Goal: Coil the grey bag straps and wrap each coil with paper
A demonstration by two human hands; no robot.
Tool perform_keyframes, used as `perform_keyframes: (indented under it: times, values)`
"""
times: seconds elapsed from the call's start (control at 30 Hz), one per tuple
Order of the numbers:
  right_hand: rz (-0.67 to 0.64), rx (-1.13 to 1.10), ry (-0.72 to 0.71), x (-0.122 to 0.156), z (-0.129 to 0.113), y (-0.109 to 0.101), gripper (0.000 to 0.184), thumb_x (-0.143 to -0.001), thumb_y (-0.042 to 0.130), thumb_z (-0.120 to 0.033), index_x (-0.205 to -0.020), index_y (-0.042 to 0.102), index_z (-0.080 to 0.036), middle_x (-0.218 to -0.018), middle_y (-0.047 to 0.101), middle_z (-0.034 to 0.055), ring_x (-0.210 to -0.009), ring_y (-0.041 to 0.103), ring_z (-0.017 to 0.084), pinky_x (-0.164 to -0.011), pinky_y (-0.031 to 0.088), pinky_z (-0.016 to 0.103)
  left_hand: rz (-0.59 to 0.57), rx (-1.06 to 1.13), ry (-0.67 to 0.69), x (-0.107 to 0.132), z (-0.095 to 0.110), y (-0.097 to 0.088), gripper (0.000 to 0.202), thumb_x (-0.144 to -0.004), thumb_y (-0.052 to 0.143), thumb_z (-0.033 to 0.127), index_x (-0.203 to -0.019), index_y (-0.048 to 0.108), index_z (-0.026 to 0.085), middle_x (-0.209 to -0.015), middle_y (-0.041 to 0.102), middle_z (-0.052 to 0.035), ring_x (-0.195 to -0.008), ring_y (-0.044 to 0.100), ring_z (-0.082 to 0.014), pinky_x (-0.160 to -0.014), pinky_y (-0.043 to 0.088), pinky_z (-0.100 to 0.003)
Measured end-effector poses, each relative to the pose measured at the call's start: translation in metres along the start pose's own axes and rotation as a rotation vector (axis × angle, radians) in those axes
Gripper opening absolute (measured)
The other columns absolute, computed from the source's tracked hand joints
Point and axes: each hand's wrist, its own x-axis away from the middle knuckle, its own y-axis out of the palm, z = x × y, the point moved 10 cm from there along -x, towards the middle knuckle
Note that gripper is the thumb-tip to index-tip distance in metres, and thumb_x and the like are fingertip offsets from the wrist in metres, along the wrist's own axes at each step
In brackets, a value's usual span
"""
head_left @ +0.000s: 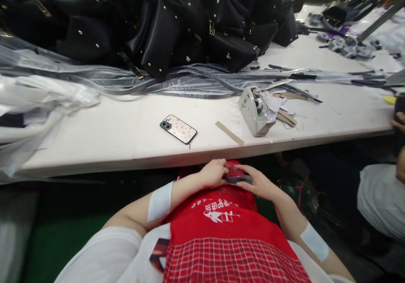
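Over the lap, against a red apron, a short dark grey strip lies between my two hands. My left hand is closed, fingers curled around the strip's left end, which they hide. At the other end, my right hand has the strip between its thumb and fingers. Both hands are just below the front edge of the white table. On the table nearby are a phone in a patterned case, a flat beige strip and a white tape dispenser.
Black leather bags are heaped along the back. Long strips in clear plastic run across the table, with plastic sheeting at left. Card scraps lie by the dispenser. Another person is at the right.
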Motion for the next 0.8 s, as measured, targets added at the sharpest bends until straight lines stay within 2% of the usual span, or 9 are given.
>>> perform_keyframes:
  times: [0.07,0.1,0.17,0.27,0.37,0.47,0.57,0.63,0.8]
  values:
    - [-0.224,-0.061,-0.033,-0.009,-0.032,0.032,0.034,-0.089,0.053,-0.047,-0.104,0.065,-0.019,-0.086,0.070,0.0047,-0.077,0.064,0.019,-0.074,0.050,0.030,-0.103,0.184,0.072,0.007,0.007,-0.010,0.025,-0.075,0.069,0.042,-0.088,0.070,0.020,-0.098,0.063,-0.0042,-0.092,0.060,-0.0198,-0.081,0.046,-0.027]
    - [-0.272,-0.077,-0.019,-0.011,-0.039,0.037,0.035,-0.092,0.048,-0.047,-0.094,0.066,-0.018,-0.071,0.067,0.0017,-0.064,0.060,0.016,-0.064,0.048,0.027,-0.196,0.314,0.087,0.013,0.006,-0.011,0.027,-0.078,0.067,0.043,-0.090,0.069,0.020,-0.093,0.064,-0.0029,-0.086,0.060,-0.0178,-0.077,0.046,-0.025]
    - [-0.269,-0.084,0.003,-0.014,-0.043,0.030,0.040,-0.092,0.046,-0.049,-0.081,0.066,-0.017,-0.060,0.061,-0.0008,-0.054,0.053,0.013,-0.056,0.042,0.024,-0.426,0.605,0.036,0.031,-0.004,-0.007,0.032,-0.083,0.060,0.047,-0.094,0.068,0.018,-0.081,0.066,-0.0011,-0.072,0.060,-0.0147,-0.068,0.047,-0.024]
    - [-0.199,-0.088,0.019,-0.019,-0.038,0.005,0.041,-0.088,0.052,-0.052,-0.074,0.066,-0.016,-0.064,0.062,-0.0003,-0.057,0.052,0.013,-0.057,0.041,0.024,-0.735,0.990,-0.067,0.066,-0.010,0.002,0.043,-0.085,0.055,0.055,-0.097,0.068,0.016,-0.073,0.068,-0.0021,-0.061,0.059,-0.0140,-0.061,0.048,-0.025]
    - [-0.165,-0.077,0.045,-0.022,-0.032,-0.008,0.042,-0.086,0.053,-0.054,-0.071,0.066,-0.016,-0.063,0.061,0.0000,-0.058,0.052,0.013,-0.056,0.040,0.024,-0.910,1.155,-0.041,0.088,0.001,0.006,0.046,-0.085,0.055,0.057,-0.101,0.068,0.016,-0.072,0.070,-0.0043,-0.056,0.061,-0.0143,-0.059,0.050,-0.026]
    - [-0.136,-0.076,0.072,-0.023,-0.029,-0.010,0.040,-0.083,0.056,-0.054,-0.073,0.067,-0.017,-0.064,0.063,0.0005,-0.058,0.052,0.014,-0.056,0.041,0.024,-0.886,1.183,-0.012,0.087,0.009,0.010,0.049,-0.086,0.052,0.059,-0.099,0.069,0.015,-0.072,0.072,-0.0061,-0.052,0.061,-0.0139,-0.056,0.051,-0.025]
    - [-0.127,-0.114,0.110,-0.023,-0.029,-0.003,0.037,-0.079,0.060,-0.052,-0.088,0.068,-0.017,-0.066,0.065,0.0002,-0.057,0.055,0.014,-0.054,0.042,0.024,-0.825,1.223,0.023,0.078,0.016,0.011,0.052,-0.086,0.051,0.061,-0.096,0.069,0.014,-0.074,0.073,-0.0080,-0.051,0.062,-0.0138,-0.056,0.052,-0.026]
    - [-0.137,-0.134,0.117,-0.023,-0.033,0.004,0.040,-0.076,0.062,-0.050,-0.097,0.067,-0.017,-0.067,0.067,0.0002,-0.059,0.058,0.016,-0.056,0.044,0.025,-0.769,1.233,0.050,0.070,0.019,0.012,0.053,-0.086,0.050,0.061,-0.097,0.069,0.013,-0.074,0.073,-0.0090,-0.050,0.062,-0.0140,-0.056,0.053,-0.026]
    - [-0.173,-0.166,0.104,-0.023,-0.054,0.019,0.038,-0.078,0.063,-0.045,-0.105,0.063,-0.018,-0.073,0.073,0.0021,-0.071,0.067,0.021,-0.068,0.051,0.029,-0.602,1.207,0.086,0.047,0.024,0.019,0.056,-0.089,0.044,0.061,-0.096,0.067,0.011,-0.070,0.072,-0.0082,-0.047,0.061,-0.0128,-0.056,0.053,-0.027]
